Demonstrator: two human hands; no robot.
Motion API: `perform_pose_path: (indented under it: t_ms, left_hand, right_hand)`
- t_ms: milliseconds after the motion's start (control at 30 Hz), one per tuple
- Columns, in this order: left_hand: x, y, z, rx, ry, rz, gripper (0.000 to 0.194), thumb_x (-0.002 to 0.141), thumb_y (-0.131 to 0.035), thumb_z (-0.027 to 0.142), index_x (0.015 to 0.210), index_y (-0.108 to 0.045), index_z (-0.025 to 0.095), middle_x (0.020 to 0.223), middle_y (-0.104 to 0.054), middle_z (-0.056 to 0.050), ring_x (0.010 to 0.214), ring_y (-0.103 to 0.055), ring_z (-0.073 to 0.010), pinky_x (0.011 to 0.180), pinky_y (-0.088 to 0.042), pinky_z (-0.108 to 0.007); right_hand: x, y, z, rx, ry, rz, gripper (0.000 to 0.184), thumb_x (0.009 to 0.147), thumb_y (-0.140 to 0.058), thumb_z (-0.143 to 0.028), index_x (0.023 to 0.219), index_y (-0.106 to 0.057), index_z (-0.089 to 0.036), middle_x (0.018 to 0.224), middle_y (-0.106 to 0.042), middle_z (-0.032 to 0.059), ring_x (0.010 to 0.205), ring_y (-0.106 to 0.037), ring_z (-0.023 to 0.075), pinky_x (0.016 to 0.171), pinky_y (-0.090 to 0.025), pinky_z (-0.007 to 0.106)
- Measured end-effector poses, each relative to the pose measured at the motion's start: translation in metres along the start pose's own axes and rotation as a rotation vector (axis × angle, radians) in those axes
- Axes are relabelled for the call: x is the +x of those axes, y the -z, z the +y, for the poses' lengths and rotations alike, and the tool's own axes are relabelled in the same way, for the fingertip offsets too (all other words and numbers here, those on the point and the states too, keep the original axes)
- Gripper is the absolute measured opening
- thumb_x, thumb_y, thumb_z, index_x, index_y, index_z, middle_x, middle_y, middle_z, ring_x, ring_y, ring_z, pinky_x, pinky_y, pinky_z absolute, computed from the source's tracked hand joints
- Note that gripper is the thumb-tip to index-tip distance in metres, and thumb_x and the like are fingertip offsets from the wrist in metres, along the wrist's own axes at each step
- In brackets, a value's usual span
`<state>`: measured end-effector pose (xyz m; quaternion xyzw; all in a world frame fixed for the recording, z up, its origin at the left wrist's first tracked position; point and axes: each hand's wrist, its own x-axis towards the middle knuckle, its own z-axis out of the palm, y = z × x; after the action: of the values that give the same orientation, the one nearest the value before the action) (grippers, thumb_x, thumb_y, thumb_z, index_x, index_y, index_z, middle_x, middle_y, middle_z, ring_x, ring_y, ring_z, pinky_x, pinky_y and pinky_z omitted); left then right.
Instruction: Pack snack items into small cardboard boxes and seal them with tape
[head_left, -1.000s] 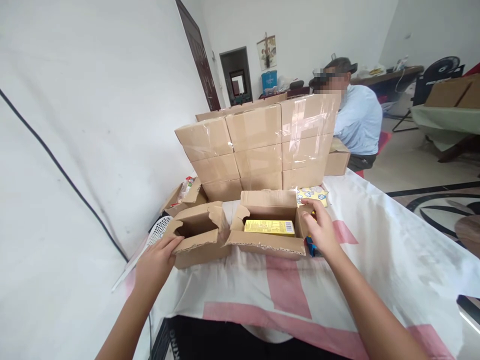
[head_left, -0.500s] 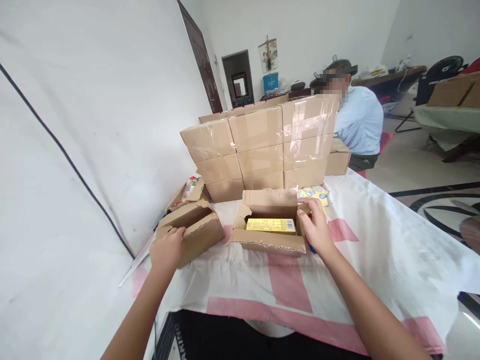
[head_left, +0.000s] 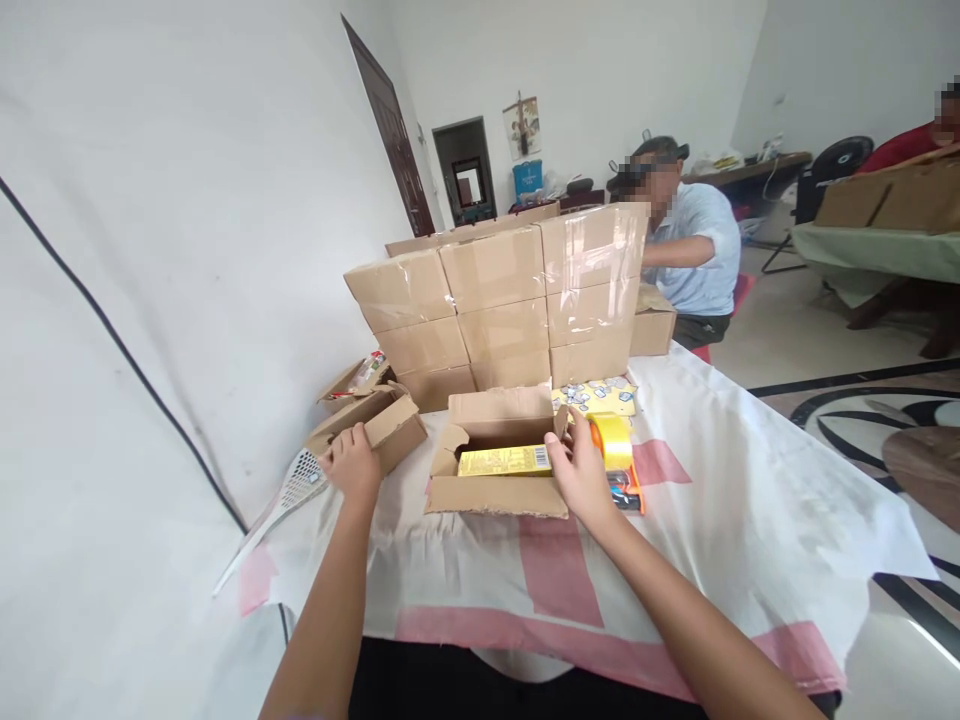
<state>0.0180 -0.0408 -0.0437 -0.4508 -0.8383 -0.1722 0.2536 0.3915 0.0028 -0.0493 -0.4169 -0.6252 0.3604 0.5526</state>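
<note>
In the middle of the table stands an open cardboard box, its flaps raised. A yellow carton with a barcode lies inside it. My right hand is closed on this box's right end flap, thumb on the inner side. To the left, my left hand grips the near edge of a second open cardboard box, whose inside is mostly hidden. Just right of my right hand are a roll of yellow tape and an orange-and-black tape dispenser.
A taped stack of cardboard boxes stands behind. At the left are a white fly swatter and another open box with packets. A patterned yellow sheet lies by the stack. A person in light blue sits beyond.
The view has shifted. My left hand and the left box have moved back, uncovering the fly swatter. The middle box and my right hand have moved slightly left, showing the tape roll.
</note>
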Motion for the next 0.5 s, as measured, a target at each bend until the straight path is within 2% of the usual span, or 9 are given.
perform_pose_path:
  t_ms: [100,167,200,233,300,367,433,467,500]
  left_hand:
    - [-0.005,0.0,0.015,-0.066,-0.03,0.012,0.056,0.094,-0.044,0.033,0.146,-0.045,0.012,0.147,-0.049,-0.024,0.141,-0.04,-0.037,0.11,-0.028,-0.058]
    - [-0.019,0.006,0.029,-0.216,-0.047,0.049,0.058,0.096,-0.046,0.045,0.147,-0.044,0.017,0.155,-0.043,-0.021,0.149,-0.03,-0.0364,0.115,-0.024,-0.061]
    - [-0.028,0.01,0.036,-0.339,-0.074,0.044,0.057,0.097,-0.044,0.048,0.147,-0.044,0.02,0.155,-0.043,-0.018,0.15,-0.031,-0.0346,0.117,-0.025,-0.06]
    - [-0.037,0.014,0.042,-0.479,-0.117,0.009,0.055,0.099,-0.04,0.049,0.147,-0.044,0.022,0.154,-0.045,-0.016,0.149,-0.034,-0.0319,0.119,-0.028,-0.056]
    - [-0.055,0.021,0.052,-0.708,-0.228,-0.145,0.053,0.101,-0.036,0.049,0.147,-0.046,0.025,0.155,-0.045,-0.012,0.147,-0.039,-0.0267,0.119,-0.035,-0.046]
    - [-0.066,0.026,0.059,-0.803,-0.285,-0.317,0.051,0.101,-0.039,0.051,0.143,-0.052,0.026,0.163,-0.035,-0.01,0.149,-0.036,-0.0259,0.12,-0.035,-0.043]
    - [-0.067,0.027,0.061,-0.819,-0.25,-0.411,0.046,0.098,-0.045,0.052,0.13,-0.063,0.025,0.167,-0.027,-0.008,0.152,-0.032,-0.0278,0.12,-0.035,-0.043]
    - [-0.064,0.027,0.061,-0.824,-0.227,-0.438,0.043,0.097,-0.047,0.053,0.123,-0.067,0.025,0.167,-0.026,-0.008,0.151,-0.032,-0.0286,0.119,-0.037,-0.043]
    - [-0.059,0.027,0.061,-0.834,-0.21,-0.453,0.041,0.096,-0.047,0.052,0.116,-0.069,0.024,0.166,-0.029,-0.008,0.15,-0.034,-0.0291,0.117,-0.04,-0.042]
  right_hand:
    - [-0.001,-0.001,0.002,-0.155,0.041,-0.027,0.052,0.099,-0.046,-0.054,0.14,-0.053,-0.023,0.133,-0.064,0.0161,0.123,-0.062,0.0344,0.105,-0.048,0.058]
    - [-0.001,-0.002,0.001,-0.177,0.078,-0.056,0.048,0.102,-0.04,-0.053,0.135,-0.057,-0.023,0.137,-0.062,0.0142,0.131,-0.056,0.0329,0.112,-0.042,0.059]
    - [0.0,-0.002,0.0,-0.157,0.085,-0.09,0.049,0.102,-0.038,-0.053,0.136,-0.057,-0.022,0.14,-0.06,0.0139,0.134,-0.054,0.0314,0.114,-0.04,0.058]
    - [0.0,-0.002,-0.002,-0.129,0.08,-0.129,0.051,0.103,-0.037,-0.053,0.138,-0.055,-0.022,0.144,-0.058,0.0141,0.137,-0.052,0.0301,0.116,-0.038,0.057]
    - [0.005,0.004,-0.005,-0.107,0.083,-0.156,0.054,0.103,-0.035,-0.054,0.143,-0.051,-0.02,0.15,-0.052,0.015,0.143,-0.045,0.0289,0.119,-0.035,0.055]
    - [0.014,0.017,-0.005,-0.177,0.162,-0.041,0.053,0.102,-0.04,-0.052,0.143,-0.05,-0.02,0.155,-0.045,0.0149,0.149,-0.036,0.0294,0.122,-0.029,0.055]
    - [0.029,0.038,0.001,-0.303,0.239,0.159,0.052,0.096,-0.051,-0.049,0.139,-0.051,-0.019,0.155,-0.043,0.0156,0.151,-0.03,0.032,0.124,-0.024,0.056]
    - [0.037,0.05,0.006,-0.351,0.202,0.239,0.054,0.092,-0.056,-0.047,0.137,-0.051,-0.018,0.152,-0.045,0.017,0.148,-0.033,0.0342,0.122,-0.026,0.057]
    - [0.045,0.061,0.014,-0.363,0.08,0.275,0.057,0.088,-0.062,-0.046,0.135,-0.051,-0.018,0.145,-0.051,0.0182,0.142,-0.041,0.0359,0.118,-0.032,0.057]
